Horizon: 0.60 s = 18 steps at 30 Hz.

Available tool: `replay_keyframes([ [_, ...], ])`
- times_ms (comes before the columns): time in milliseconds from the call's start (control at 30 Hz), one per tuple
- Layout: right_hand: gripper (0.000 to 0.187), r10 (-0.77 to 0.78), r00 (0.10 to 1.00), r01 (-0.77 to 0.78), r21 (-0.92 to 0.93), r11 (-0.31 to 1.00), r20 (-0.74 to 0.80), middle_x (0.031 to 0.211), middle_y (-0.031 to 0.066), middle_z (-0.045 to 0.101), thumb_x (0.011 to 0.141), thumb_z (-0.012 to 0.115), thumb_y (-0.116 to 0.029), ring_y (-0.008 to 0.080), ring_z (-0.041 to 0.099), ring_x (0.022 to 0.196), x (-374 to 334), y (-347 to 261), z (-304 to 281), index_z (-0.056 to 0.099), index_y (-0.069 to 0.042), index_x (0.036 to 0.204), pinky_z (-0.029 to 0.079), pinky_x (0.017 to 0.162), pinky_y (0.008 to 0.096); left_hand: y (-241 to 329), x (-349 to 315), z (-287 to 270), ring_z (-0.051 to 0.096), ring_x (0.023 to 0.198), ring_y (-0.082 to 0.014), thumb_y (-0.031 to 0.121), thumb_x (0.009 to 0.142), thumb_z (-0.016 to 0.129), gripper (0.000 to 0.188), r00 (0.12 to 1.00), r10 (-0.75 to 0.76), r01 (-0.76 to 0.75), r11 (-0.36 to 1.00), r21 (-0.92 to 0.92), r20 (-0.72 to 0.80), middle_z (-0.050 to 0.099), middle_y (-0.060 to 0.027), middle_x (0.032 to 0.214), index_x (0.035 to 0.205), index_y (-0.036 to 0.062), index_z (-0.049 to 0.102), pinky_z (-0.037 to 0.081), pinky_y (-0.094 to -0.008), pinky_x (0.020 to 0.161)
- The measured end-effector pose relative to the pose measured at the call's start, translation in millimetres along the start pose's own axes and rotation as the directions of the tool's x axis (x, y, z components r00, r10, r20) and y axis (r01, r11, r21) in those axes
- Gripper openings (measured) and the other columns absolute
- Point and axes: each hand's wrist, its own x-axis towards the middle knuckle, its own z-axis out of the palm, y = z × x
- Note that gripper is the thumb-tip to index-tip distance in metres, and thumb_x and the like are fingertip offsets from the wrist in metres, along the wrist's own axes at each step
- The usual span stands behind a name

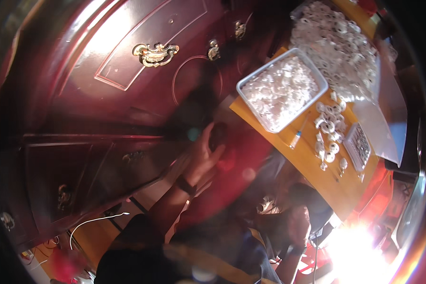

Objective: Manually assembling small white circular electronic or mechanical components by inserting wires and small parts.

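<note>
a worktop of small white parts: plenty seems left, and no finished piece can be made out.
a heap of white parts lies toward the far edge; a tub full of white bits sits at the left corner; a box of metal bits is near the right edge. off the left edge, the left hand curls beside a dark thing, grip unclear; the right hand is bent, hold unclear.

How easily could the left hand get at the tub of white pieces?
Yes, fairly easily, it seems: the tub sits open near the table edge, with nothing visible blocking the left hand.
</note>
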Motion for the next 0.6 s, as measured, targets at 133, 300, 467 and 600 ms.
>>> replay_keyframes([
  [133, 0.027, -0.019, 0.996, -0.036, -0.581, 0.813, -0.088, 0.088, 0.0031, 0.059, 0.101, 0.051, -0.024, 0.0131, 0.052, 0.075, -2, -5, 41, 0.061, -0.003, 0.115, 0.042, 0.067, 0.0268, 126, -10, -11, 0.062, 0.104, -0.0199, 0.006, 0.083, 0.075, 0.066, 0.932, -0.271, 0.360, 0.762, -0.539, 0.239, 0.060, -0.0073, 0.120, 0.143, 0.0075, 0.045, 0.052, -0.0335, 0.093],
  [300, 0.049, -0.009, 0.983, 0.106, -0.533, 0.839, 0.181, 0.107, 0.0065, 0.066, 0.097, 0.065, -0.034, 0.0137, 0.060, 0.099, -15, 10, 84, 0.057, 0.001, 0.130, 0.048, 0.089, 0.0299, 212, -31, 12, 0.067, 0.086, -0.0152, 0.034, 0.074, 0.088, 0.064, 0.837, 0.110, 0.028, 0.970, -0.243, 0.536, 0.067, -0.0047, 0.094, 0.123, 0.0087, 0.054, 0.054, -0.0327, 0.077],
  [467, 0.060, -0.148, 0.937, 0.219, -0.204, 0.954, 0.315, 0.113, 0.0096, 0.064, 0.089, 0.075, -0.037, 0.0178, 0.060, 0.101, -37, 29, 68, 0.055, 0.001, 0.130, 0.049, 0.088, 0.0336, 204, -62, 60, 0.070, 0.080, -0.0273, 0.045, 0.075, 0.086, 0.060, 0.818, 0.032, 0.051, 0.990, -0.128, 0.574, 0.069, -0.0149, 0.086, 0.106, 0.0038, 0.055, 0.055, -0.0370, 0.071],
  [600, 0.049, -0.329, 0.901, 0.423, -0.746, 0.514, 0.283, 0.103, 0.0141, 0.063, 0.084, 0.077, -0.031, 0.0252, 0.062, 0.090, -37, 32, 48, 0.062, 0.003, 0.115, 0.049, 0.079, 0.0368, 204, -69, 70, 0.067, 0.073, -0.0420, 0.053, 0.085, 0.074, 0.056, 0.764, 0.126, -0.179, 0.984, 0.020, 0.633, 0.066, -0.0207, 0.077, 0.100, 0.0023, 0.054, 0.053, -0.0432, 0.060],
])
